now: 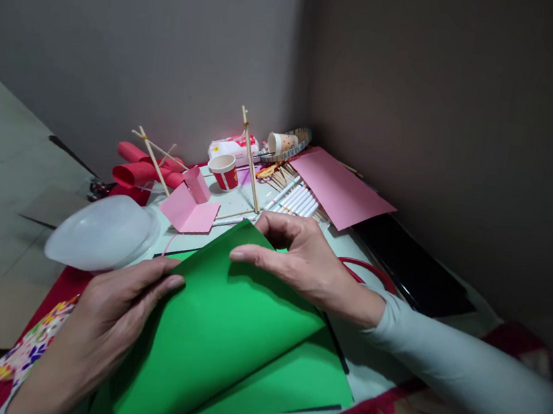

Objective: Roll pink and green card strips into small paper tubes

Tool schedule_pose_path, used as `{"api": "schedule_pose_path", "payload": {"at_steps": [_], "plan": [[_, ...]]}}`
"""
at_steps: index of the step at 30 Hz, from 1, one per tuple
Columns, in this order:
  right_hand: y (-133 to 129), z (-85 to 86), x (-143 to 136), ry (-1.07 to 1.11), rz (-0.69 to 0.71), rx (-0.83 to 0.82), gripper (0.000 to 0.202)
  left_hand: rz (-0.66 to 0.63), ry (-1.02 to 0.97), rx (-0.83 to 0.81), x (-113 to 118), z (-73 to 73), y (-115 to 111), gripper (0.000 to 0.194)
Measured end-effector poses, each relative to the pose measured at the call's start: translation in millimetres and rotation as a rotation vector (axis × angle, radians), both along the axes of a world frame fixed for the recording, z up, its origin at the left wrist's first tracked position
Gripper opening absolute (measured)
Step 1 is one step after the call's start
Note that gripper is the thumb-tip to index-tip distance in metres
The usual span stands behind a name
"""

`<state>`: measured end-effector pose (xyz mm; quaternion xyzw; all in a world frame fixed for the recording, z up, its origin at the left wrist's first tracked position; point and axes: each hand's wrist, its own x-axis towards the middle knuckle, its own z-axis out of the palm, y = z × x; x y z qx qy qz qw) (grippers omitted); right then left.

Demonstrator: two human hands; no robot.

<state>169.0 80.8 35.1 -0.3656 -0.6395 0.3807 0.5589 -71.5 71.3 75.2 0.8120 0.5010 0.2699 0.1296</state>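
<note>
A sheet of green paper (212, 320) is lifted and bent over in front of me, with more green paper (296, 377) lying flat beneath it. At its left edge my left hand (117, 315) pinches the sheet between thumb and fingers. My right hand (300, 257) grips the upper right edge, thumb on the near face and the other fingers partly hidden behind. Dark edges show around the lower paper. A folded pink paper piece (190, 213) sits just beyond the sheet, near a stick frame (250, 163).
A red paper cup (223, 172), several white markers (297, 199) and a pink sheet (344, 188) lie farther back. To the left is a translucent bowl (102, 232), with red paper rolls (140, 170) behind it. A black flat object (410, 264) lies right, beside the wall.
</note>
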Motion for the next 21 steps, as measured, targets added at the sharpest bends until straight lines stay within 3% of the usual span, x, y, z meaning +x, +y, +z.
{"api": "schedule_pose_path", "payload": {"at_steps": [8,13,21], "plan": [[-1,3.5,5,-0.011,0.158,0.018,0.041,-0.021,-0.079,-0.03,-11,-6.7,-1,0.035],[-4,6.0,6,-0.068,0.178,0.077,0.035,-0.053,-0.084,-0.087,-14,-10.2,-2,0.031],[-5,4.6,3,0.003,0.141,-0.023,0.043,-0.145,-0.093,-0.051,-7,-4.9,-3,0.029]]}}
